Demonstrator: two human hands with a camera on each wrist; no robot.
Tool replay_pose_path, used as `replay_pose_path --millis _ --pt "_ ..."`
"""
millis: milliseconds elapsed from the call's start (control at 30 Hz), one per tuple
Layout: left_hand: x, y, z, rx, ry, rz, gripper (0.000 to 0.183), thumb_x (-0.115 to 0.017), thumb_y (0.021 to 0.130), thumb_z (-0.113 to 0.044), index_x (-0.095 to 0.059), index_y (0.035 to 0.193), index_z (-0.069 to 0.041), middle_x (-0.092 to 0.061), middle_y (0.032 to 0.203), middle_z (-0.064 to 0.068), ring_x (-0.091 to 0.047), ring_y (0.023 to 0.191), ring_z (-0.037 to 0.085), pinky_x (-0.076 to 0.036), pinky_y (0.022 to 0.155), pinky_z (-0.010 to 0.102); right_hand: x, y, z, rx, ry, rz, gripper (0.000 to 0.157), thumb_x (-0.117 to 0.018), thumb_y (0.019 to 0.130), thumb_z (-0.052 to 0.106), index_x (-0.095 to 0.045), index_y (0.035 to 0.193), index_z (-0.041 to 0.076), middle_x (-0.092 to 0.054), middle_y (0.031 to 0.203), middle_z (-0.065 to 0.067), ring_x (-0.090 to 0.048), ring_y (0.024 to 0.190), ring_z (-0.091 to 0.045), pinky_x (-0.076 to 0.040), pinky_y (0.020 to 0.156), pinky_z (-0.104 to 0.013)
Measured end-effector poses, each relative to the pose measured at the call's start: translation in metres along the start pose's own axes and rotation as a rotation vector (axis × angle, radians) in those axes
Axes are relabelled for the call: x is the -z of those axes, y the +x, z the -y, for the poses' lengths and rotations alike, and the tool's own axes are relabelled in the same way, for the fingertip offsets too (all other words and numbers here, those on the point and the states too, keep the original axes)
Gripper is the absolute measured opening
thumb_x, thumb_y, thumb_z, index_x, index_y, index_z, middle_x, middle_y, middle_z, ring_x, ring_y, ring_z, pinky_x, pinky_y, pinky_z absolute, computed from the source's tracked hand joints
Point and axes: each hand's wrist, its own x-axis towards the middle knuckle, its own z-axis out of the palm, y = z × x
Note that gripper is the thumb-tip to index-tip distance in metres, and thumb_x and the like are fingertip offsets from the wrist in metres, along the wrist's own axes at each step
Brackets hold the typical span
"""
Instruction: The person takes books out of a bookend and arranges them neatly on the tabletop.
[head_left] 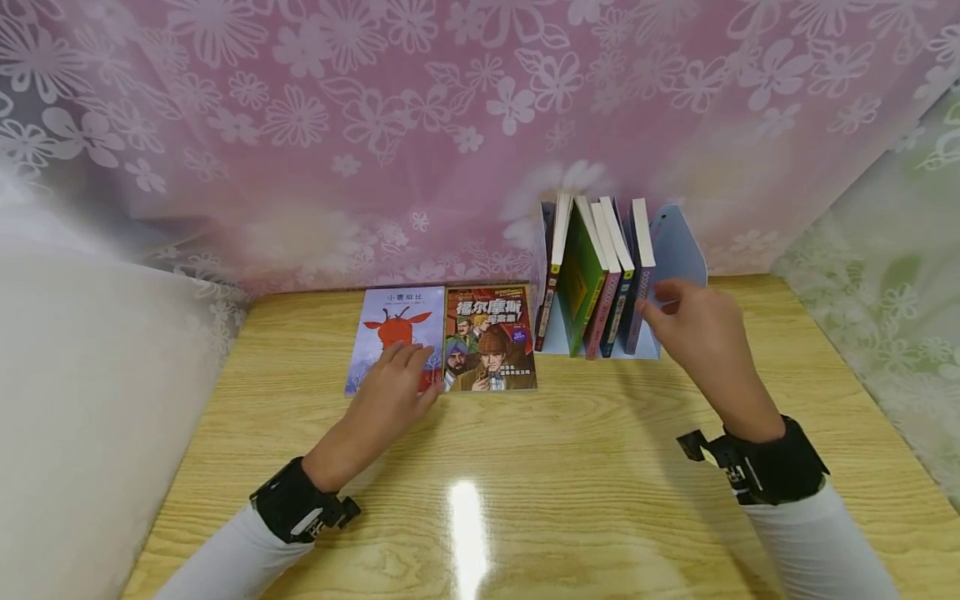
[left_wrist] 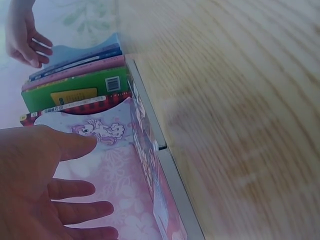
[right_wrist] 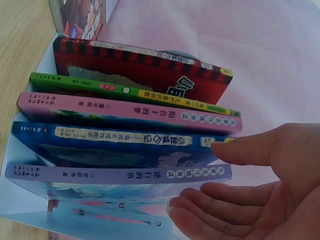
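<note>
My left hand (head_left: 393, 379) hovers over a pale lilac book with a red deer (head_left: 401, 321), its fingers spread and holding nothing. Beside that book lies a detective comic book (head_left: 491, 337), cover up. My right hand (head_left: 697, 333) is at the right end of a row of upright books in a light blue bookend (head_left: 678, 242). In the right wrist view, its relaxed thumb and fingers stand apart around the top of the spine of a purple book (right_wrist: 120, 174). Left of it stand a blue book (right_wrist: 120, 137), a pink book (right_wrist: 125, 112), a leaning green book (head_left: 585, 279) and a red-and-black book (right_wrist: 140, 67).
A glossy wood-grain table (head_left: 555, 467) lies under everything. Pink flowered cloth (head_left: 375, 150) hangs behind it, with pale fabric at both sides. The bookend's left wall (left_wrist: 102, 127) bears a pony picture and stands right by the comic book.
</note>
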Motion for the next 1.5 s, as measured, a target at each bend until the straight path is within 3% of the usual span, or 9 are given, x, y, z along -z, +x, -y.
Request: replay_pose_path --millis 400,700,833,933,1100,1500 --pt "-0.003 -0.003 -0.015 -0.055 -0.037 0.023 0.054 -0.069 0.087 -0.032 -0.055 0.127 0.001 -0.059 0.123 0.021 -0.049 0.118 0.04 -0.038 0.102 0.05 -0.011 0.017 -0.013 -0.064 0.026 0.003 0.048 -0.062 0.09 0.03 -0.058 0.117 -0.009 -0.065 0.104 -0.027 -0.062 0.085 -0.037 -0.05 0.067 -0.05" --pt "-0.009 -0.007 -0.021 -0.09 -0.038 0.024 0.052 -0.069 0.087 -0.033 -0.055 0.126 0.0 -0.06 0.122 0.02 -0.05 0.117 0.037 -0.036 0.104 0.048 -0.025 0.025 -0.023 -0.042 0.044 0.009 0.042 -0.063 0.089 0.029 -0.062 0.108 -0.008 -0.065 0.102 -0.027 -0.06 0.084 -0.038 -0.047 0.063 -0.049" --pt "-0.01 -0.008 -0.023 -0.096 -0.025 0.022 0.052 -0.068 0.087 -0.033 -0.056 0.125 0.0 -0.061 0.12 0.018 -0.051 0.117 0.036 -0.036 0.104 0.047 -0.03 0.027 -0.025 -0.017 0.031 0.007 0.035 -0.061 0.088 0.024 -0.063 0.103 -0.008 -0.066 0.096 -0.028 -0.061 0.079 -0.038 -0.047 0.061 -0.049" --pt "-0.011 -0.008 -0.024 -0.1 -0.024 0.02 0.052 -0.068 0.087 -0.034 -0.056 0.125 0.0 -0.06 0.121 0.018 -0.051 0.117 0.036 -0.036 0.104 0.046 -0.034 0.029 -0.025 -0.002 0.009 -0.006 0.029 -0.061 0.087 0.02 -0.061 0.095 -0.008 -0.065 0.085 -0.027 -0.06 0.065 -0.035 -0.046 0.052 -0.047" --pt "-0.011 -0.008 -0.025 -0.097 -0.026 0.019 0.052 -0.069 0.087 -0.034 -0.056 0.126 -0.001 -0.06 0.122 0.018 -0.05 0.118 0.036 -0.036 0.104 0.046 -0.038 0.03 -0.025 0.011 -0.015 -0.044 0.023 -0.056 0.087 0.015 -0.051 0.072 -0.002 -0.05 0.057 -0.016 -0.045 0.043 -0.025 -0.031 0.037 -0.035" --pt "-0.01 -0.007 -0.027 -0.101 -0.048 0.025 0.052 -0.068 0.087 -0.032 -0.055 0.128 -0.002 -0.059 0.124 0.019 -0.049 0.12 0.035 -0.034 0.106 0.046 -0.036 0.029 -0.023 0.054 -0.005 -0.067 0.03 -0.054 0.085 0.009 -0.044 0.058 0.004 -0.037 0.049 -0.005 -0.035 0.039 -0.019 -0.023 0.036 -0.032"
